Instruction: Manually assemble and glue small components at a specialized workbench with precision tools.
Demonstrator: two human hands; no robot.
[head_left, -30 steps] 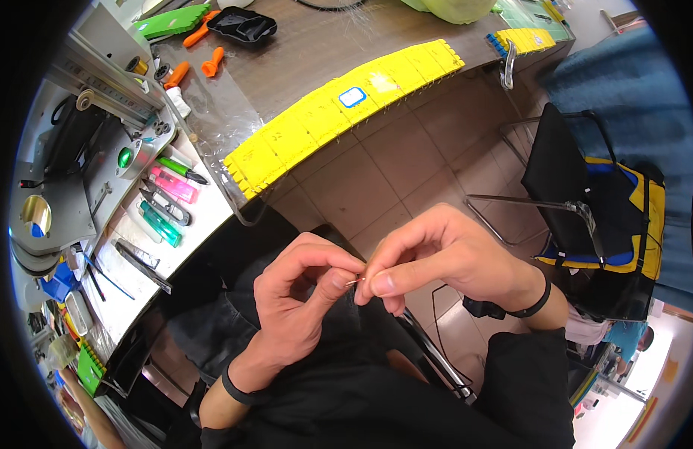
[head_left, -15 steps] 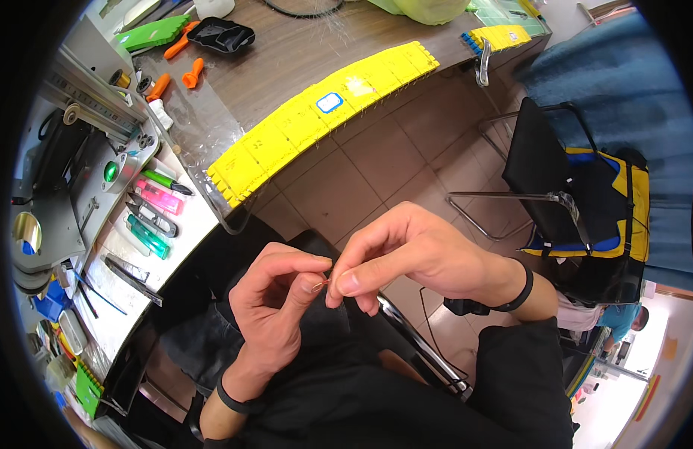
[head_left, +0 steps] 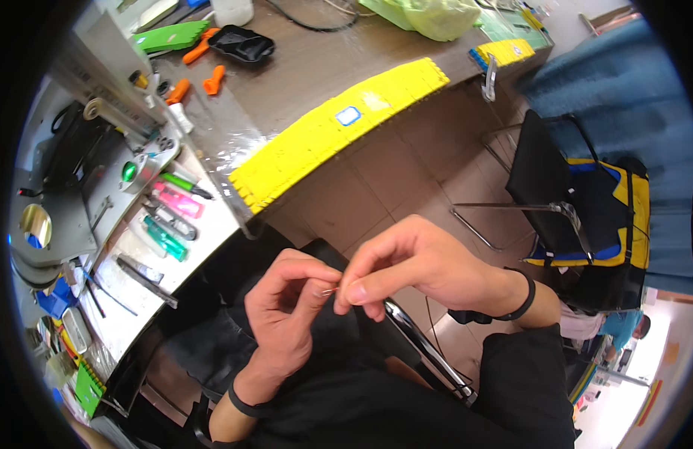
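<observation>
In front of my lap, my left hand (head_left: 286, 318) and my right hand (head_left: 429, 266) are close together, fingertips almost touching. Between them runs a thin copper-coloured wire (head_left: 330, 291), very short where it shows. Thumb and index finger of the left hand pinch one end. My right hand pinches the other end, its fingers covering most of that part. Whether anything else is inside the fingers is too small to tell.
To the left, a white worktop carries a pair of tweezers (head_left: 146, 280), a green cutter (head_left: 165, 238), a pink tool (head_left: 177, 200) and a round metal lamp-like part (head_left: 139, 173). A yellow strip (head_left: 316, 142) lines the far table edge. A black chair (head_left: 537, 165) stands right.
The view has shifted, so the tables and tools sit farther right and lower. Both hands keep their pinch, with the fingertips slightly farther apart and more wire showing.
</observation>
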